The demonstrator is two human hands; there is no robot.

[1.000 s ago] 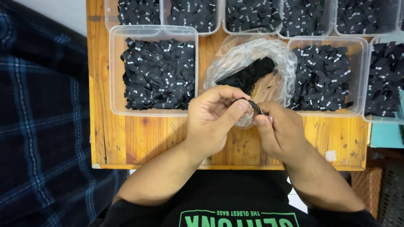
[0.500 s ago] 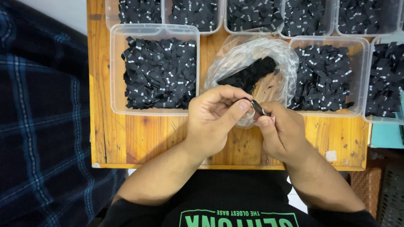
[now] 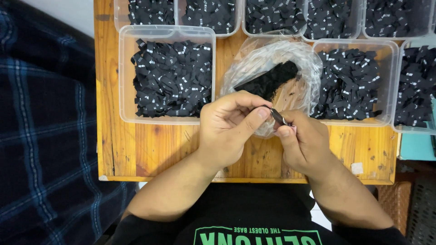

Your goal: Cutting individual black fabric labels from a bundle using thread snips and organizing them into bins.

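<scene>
Small black label (image 3: 278,116) sits pinched between both hands, over the front edge of the clear plastic bag (image 3: 272,59), above the wooden board (image 3: 154,145). Its long axis runs diagonal: upper end toward the left hand, lower end toward the right hand's thumb. Only a narrow sliver shows, edge-on w/ a pale glint; can't tell which face is up.

Left hand (image 3: 227,131): fingers curled shut, thumb and forefinger tip closed on the label's upper end. Right hand (image 3: 304,145): fingers folded in, thumb and forefinger clamped on the lower end. The two hands nearly touch at the pinch.

Around: the bag lies open just behind the hands, w/ a dark heap of black pieces (image 3: 270,81) inside. Left of it, a clear plastic tub (image 3: 125,72) full of black labels w/ small white marks; right of it another clear tub (image 3: 386,118), same fill. A further tub (image 3: 420,86) at far right, cut off by the frame. A row of more tubs (image 3: 268,13) along the top, also cut off. Dark plaid cloth (image 3: 45,136) lies left of the board.

Hands cover the bag's near rim and most of the label. Marks on the labels too small to make out.
</scene>
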